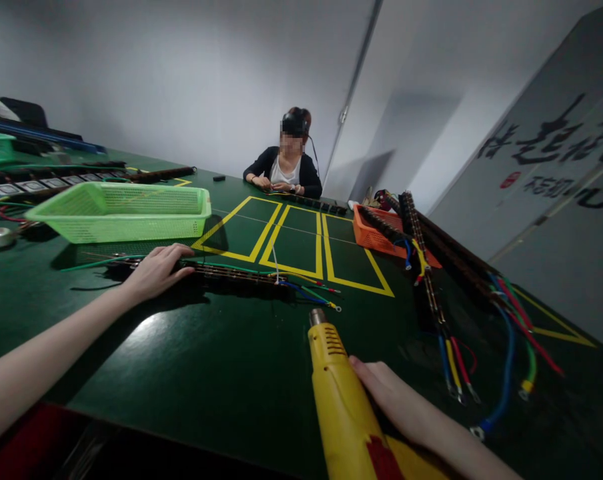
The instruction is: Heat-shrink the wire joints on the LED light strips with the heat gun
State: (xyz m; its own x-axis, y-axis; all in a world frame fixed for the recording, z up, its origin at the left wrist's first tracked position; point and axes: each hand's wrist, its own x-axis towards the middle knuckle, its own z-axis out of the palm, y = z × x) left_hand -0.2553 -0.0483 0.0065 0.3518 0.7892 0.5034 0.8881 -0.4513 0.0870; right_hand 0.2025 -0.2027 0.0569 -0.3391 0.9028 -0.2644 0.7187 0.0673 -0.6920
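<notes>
My left hand (159,270) lies over the left part of a long dark wire harness (239,275), its fingers wrapped over it. Green, blue, yellow and red wires (309,290) with metal lugs come out of the harness's right end. A yellow heat gun (339,393) is in my right hand (381,393), at the front of the table. Its metal nozzle points away from me, just short of the wire ends and apart from them. The fingers of my right hand are mostly hidden behind the gun.
A green basket (126,213) stands behind my left hand. An orange basket (376,230) and more harnesses (426,280) with lugged wires lie at the right. Across the green table (231,373) sits a person (286,167) with both hands on small parts.
</notes>
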